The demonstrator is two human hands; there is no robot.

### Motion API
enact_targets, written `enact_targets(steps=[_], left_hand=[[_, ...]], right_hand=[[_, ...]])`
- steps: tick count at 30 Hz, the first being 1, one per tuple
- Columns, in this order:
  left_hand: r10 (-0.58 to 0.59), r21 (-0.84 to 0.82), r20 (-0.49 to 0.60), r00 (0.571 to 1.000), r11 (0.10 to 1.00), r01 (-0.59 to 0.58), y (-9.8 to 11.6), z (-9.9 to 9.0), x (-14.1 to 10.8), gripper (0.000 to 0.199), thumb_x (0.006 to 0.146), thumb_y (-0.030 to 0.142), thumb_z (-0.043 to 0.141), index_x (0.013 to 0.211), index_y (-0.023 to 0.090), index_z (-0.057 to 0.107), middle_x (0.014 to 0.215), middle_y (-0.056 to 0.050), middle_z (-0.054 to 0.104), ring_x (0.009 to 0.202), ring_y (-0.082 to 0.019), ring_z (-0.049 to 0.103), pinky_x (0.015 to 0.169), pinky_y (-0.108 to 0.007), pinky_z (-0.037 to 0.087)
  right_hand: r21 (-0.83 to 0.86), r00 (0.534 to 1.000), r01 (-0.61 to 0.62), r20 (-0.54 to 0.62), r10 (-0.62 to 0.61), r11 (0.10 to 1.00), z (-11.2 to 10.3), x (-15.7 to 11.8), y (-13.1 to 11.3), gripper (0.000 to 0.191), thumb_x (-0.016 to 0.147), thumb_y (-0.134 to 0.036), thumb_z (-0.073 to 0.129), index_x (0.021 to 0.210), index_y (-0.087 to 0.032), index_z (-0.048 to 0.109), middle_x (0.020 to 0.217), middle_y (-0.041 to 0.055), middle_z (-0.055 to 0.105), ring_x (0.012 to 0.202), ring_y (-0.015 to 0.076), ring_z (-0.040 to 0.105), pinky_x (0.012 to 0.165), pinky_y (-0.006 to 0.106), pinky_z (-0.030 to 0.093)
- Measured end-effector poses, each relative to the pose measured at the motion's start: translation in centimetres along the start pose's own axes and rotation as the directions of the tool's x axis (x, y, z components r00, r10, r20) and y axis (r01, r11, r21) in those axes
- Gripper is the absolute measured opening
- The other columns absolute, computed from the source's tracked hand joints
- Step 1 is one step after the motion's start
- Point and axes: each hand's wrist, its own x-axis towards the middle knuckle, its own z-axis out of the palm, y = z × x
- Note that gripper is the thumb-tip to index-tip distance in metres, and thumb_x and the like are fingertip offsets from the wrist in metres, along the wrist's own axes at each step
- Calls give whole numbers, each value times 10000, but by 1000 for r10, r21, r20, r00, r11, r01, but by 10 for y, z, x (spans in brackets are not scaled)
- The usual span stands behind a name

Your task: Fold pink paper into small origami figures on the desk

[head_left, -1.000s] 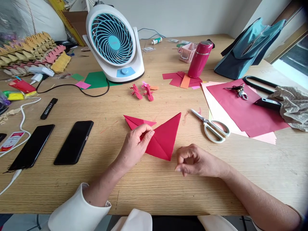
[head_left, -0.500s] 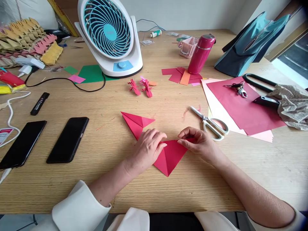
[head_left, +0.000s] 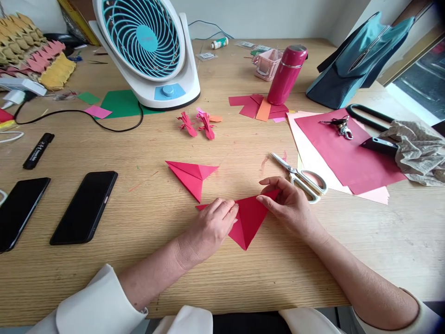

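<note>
A creased sheet of red paper [head_left: 252,218], folded into a triangle, has one point toward me. My left hand [head_left: 215,222] lies over its left part, fingertips and thumb drawn together on the paper near the middle crease. The paper's right corner is pinched between thumb and fingers of my right hand [head_left: 287,202], slightly raised. A second folded red paper [head_left: 191,176], pointed at its ends, rests beyond my left hand, apart from it. White-handled scissors [head_left: 302,178] lie just behind my right hand. Part of the held sheet is hidden under my left hand.
Two small red folded figures [head_left: 196,125] sit farther back, before a fan [head_left: 174,93]. Two phones [head_left: 85,206] and a black marker [head_left: 38,150] lie left. At right are a pink bottle [head_left: 287,76], red sheets [head_left: 323,148] with keys, and a blue bag [head_left: 347,79].
My left fingers have closed together on the paper, with the thumb tucked in. My right hand has lifted the right corner a little. The view has shifted slightly to the right.
</note>
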Motion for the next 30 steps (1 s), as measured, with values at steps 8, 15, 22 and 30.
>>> enact_targets(steps=[8,15,22,30], left_hand=[[-5,88,77,997,996,-1,0,1,2,303,985,164,504,1258,55,573,1185,-139,668,1054,-246,620,884,-351,546],[5,117,86,996,993,-15,-1,2,2,333,983,165,505,1285,34,556,1185,-145,670,1050,-249,622,887,-348,542],[25,153,66,998,988,-35,-2,4,0,360,978,175,524,1295,10,568,1209,-147,676,1040,-249,634,906,-343,545],[126,185,63,990,973,-135,-8,8,-5,368,952,159,558,1284,3,589,1251,-152,669,1085,-254,628,996,-359,519]], right_hand=[[71,995,-68,75,62,995,4,-5,-1,424,813,-480,748,1101,-190,633,756,22,672,597,155,590,486,259,472],[-189,999,35,41,-27,981,8,-9,-8,207,846,-324,708,993,-182,677,747,8,676,570,127,545,493,248,426],[-281,990,144,50,-135,949,9,-13,-8,144,864,-227,690,1005,-203,670,874,15,701,685,150,614,607,267,489],[-311,937,350,140,-322,884,7,-17,-4,162,926,-125,592,1072,-180,636,947,54,680,852,178,658,754,301,533]])
